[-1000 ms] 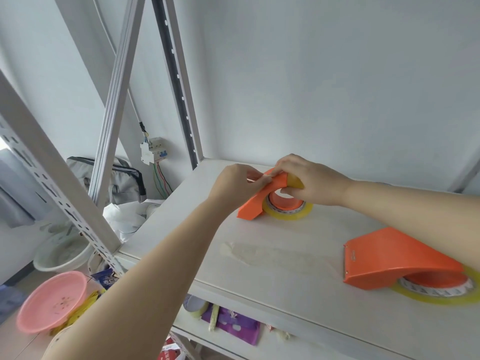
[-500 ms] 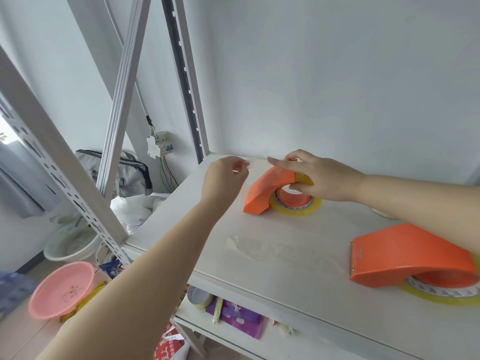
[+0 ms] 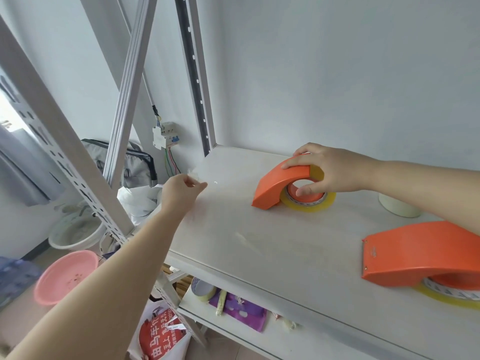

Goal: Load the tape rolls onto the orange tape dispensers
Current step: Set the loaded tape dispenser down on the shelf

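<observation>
- Nearest, at the right edge, a glossy orange plastic tape dispenser [image 3: 415, 253] with a curved hood lay on its side on the white shelf board [image 3: 272, 245]. A roll of clear yellowish tape [image 3: 452, 298] sat on its orange hub, printed white core showing, and the roll's rim rested on the board.
- Below the board, a lower shelf [image 3: 259, 333] carried a loose yellowish tape roll [image 3: 204, 289] and a purple packet [image 3: 241, 309].
- On the floor at left were a round pink plastic basin [image 3: 65, 276] and a white basin [image 3: 76, 231] behind it.
- The left hand [image 3: 180, 192] hovered over the board's left part, well apart from both dispensers. Its fingers were curled with thumb and forefinger pinched; whether they held a scrap of clear tape I could not tell.
- Farther back, a second orange plastic tape dispenser [image 3: 278, 184] lay on its side on the board, with its own clear yellowish tape roll [image 3: 309, 205] seated around the orange hub.
- The right hand [image 3: 327, 170] gripped this far dispenser, fingers over the top of the hood and thumb at the hub's rim.
- A pale cream round object [image 3: 398, 207] stood just behind the right forearm, mostly hidden.
- At the back left, a white circuit breaker [image 3: 165, 135] with coloured wires hung on the wall.
</observation>
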